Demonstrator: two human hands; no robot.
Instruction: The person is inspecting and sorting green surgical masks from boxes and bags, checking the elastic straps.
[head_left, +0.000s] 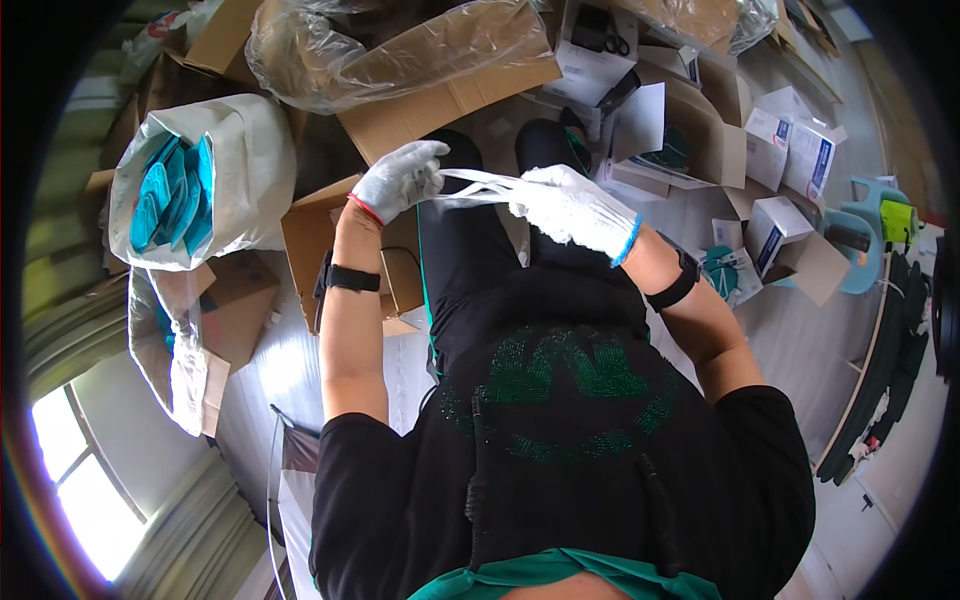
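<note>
White elastic-looking bands (pixel 472 188) stretch between my two hands above my legs; what they belong to, if anything, is hidden. My left hand (pixel 400 182), in a white knit glove with a red cuff edge, pinches one end of them. On the other end my right hand (pixel 578 212), gloved in white with a blue cuff edge, is closed with its back toward me. Beyond and to the left stands a white sack (pixel 258 170) holding several teal cup-shaped masks (pixel 172 195). Below my left hand is an open cardboard box (pixel 312 240).
A large carton lined with clear plastic (pixel 440 55) stands straight ahead. To the right are open cartons (pixel 690 105), small white-and-blue boxes (pixel 808 160), more teal masks (pixel 720 268) and a light blue plastic stool (pixel 862 215). Black scissors (pixel 612 42) lie near the top.
</note>
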